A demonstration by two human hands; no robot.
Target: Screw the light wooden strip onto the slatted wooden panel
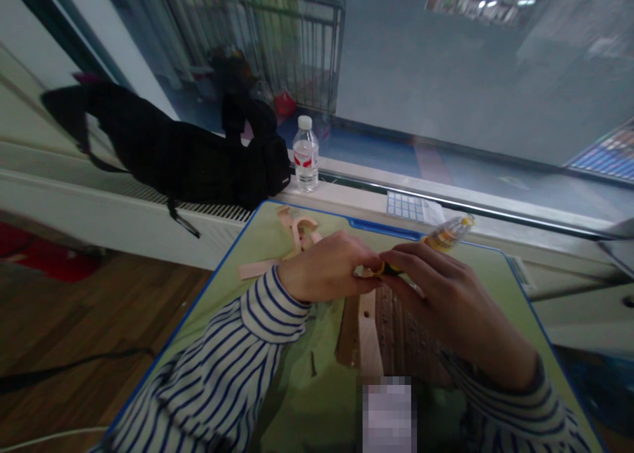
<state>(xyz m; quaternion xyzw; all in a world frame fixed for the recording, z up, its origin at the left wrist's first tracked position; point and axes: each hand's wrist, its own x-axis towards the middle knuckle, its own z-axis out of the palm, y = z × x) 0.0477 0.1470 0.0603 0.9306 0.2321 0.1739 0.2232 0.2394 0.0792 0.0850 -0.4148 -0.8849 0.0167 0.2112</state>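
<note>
My right hand [440,301] is wrapped round a screwdriver [448,235] with a clear yellowish handle, which points up and right; its black and yellow front part shows between my fingers. My left hand [331,265] is closed in a pinch right at the front end of the screwdriver. What sits between those fingertips is hidden. Below both hands lies a pale wooden strip [369,337] with a round hole, on top of a brown ridged board [406,341]. A single screw [313,364] lies on the green tabletop [292,400], left of the board.
Several pale wooden pieces [302,232], one curved, lie at the table's far left. A water bottle [306,156] and a black bag [198,156] stand on the windowsill. A blue-and-white grid sheet [405,205] lies by the window. A pixelated patch covers the front.
</note>
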